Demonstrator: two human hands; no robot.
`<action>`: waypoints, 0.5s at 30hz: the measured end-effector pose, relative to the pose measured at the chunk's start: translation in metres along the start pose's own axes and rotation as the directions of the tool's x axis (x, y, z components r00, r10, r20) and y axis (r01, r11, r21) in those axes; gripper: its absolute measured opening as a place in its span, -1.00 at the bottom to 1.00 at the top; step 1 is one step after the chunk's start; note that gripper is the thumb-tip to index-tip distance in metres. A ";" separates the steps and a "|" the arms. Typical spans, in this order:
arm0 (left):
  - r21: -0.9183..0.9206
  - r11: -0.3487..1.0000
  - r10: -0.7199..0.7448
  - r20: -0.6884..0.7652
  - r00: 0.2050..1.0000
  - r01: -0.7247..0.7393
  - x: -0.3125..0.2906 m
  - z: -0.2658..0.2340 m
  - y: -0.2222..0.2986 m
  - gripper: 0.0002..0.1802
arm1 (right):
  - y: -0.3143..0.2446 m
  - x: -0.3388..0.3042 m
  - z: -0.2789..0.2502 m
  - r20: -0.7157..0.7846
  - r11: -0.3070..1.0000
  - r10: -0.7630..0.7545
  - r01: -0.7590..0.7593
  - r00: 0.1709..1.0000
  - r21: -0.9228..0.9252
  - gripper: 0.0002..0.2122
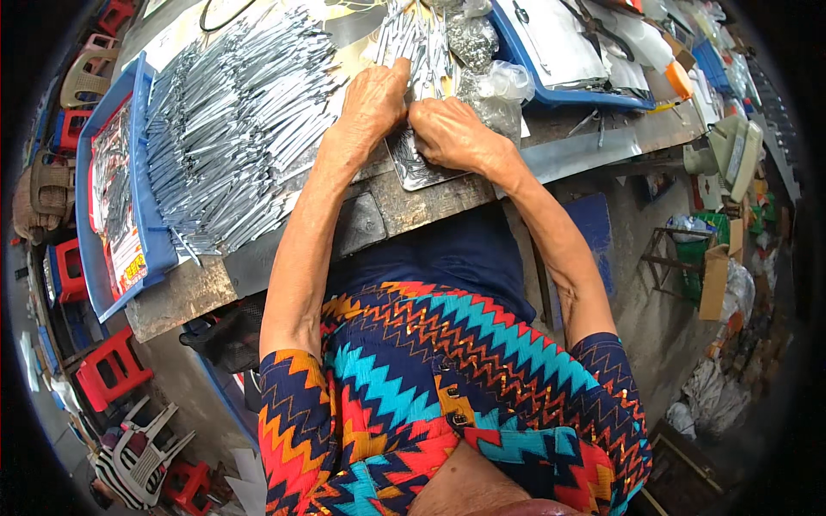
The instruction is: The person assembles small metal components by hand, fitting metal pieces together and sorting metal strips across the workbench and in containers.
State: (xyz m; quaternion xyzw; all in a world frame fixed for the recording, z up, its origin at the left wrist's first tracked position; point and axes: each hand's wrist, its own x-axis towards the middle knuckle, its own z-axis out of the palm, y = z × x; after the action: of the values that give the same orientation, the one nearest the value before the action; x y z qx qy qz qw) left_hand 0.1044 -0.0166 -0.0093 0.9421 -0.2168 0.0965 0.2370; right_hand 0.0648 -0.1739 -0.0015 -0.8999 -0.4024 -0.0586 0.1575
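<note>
My left hand (372, 99) and my right hand (451, 132) are close together at the table's near edge. Both are closed, fingers curled and knuckles nearly touching, and what they pinch is hidden. Under my right hand lies a flat metal tray (422, 175) with small dark parts in it. Just beyond my hands is a bunch of thin silvery metal strips (417, 43). To the left of my left hand spreads a large heap of similar narrow metal pieces (241, 112), some overlapping the table edge.
A blue tray (146, 228) with metal pieces and printed paper stands at the left end. Clear plastic bags of small metal parts (473, 43) lie right of my hands, beside another blue tray (551, 97) holding papers and pliers (594, 26). Red stools (114, 368) stand on the floor.
</note>
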 end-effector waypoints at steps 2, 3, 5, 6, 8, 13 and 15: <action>-0.037 0.994 0.102 -0.091 0.991 -0.105 -0.009 0.001 -0.010 -0.79 | 0.000 0.003 -0.004 0.027 0.997 -0.004 0.003 1.000 0.074 -0.87; -0.013 0.998 0.057 -0.123 0.991 -0.059 -0.014 -0.001 -0.008 -0.80 | -0.003 -0.001 -0.007 -0.015 0.994 -0.006 0.008 1.000 0.105 -0.89; -0.057 0.998 0.030 -0.147 0.989 -0.038 -0.024 -0.006 -0.011 -0.79 | -0.003 0.000 -0.006 -0.012 0.990 0.096 -0.094 0.995 0.105 -0.89; -0.104 0.994 0.007 -0.166 0.986 -0.025 -0.029 -0.010 -0.010 -0.79 | -0.004 -0.001 -0.006 -0.010 0.974 0.205 -0.202 0.979 0.103 -0.89; -0.099 0.995 -0.003 -0.197 0.980 -0.017 -0.043 -0.019 -0.010 -0.68 | -0.008 -0.005 -0.008 -0.134 0.974 0.182 -0.160 0.974 0.161 -0.88; -0.790 0.519 -0.312 0.179 0.933 0.325 -0.063 -0.046 0.005 -0.57 | -0.016 -0.009 -0.012 -0.137 0.786 0.465 -0.336 0.875 0.520 -0.89; -0.928 0.172 -0.327 0.263 0.908 0.330 -0.071 -0.047 0.011 -0.62 | -0.019 -0.010 -0.010 -0.135 0.722 0.507 -0.334 0.851 0.607 -0.90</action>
State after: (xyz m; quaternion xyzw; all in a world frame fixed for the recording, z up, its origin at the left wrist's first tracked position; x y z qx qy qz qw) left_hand 0.0327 0.0238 0.0160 0.6240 -0.0226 -0.1099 0.7734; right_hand 0.0441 -0.1729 0.0104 -0.8617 -0.1562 -0.0319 0.4818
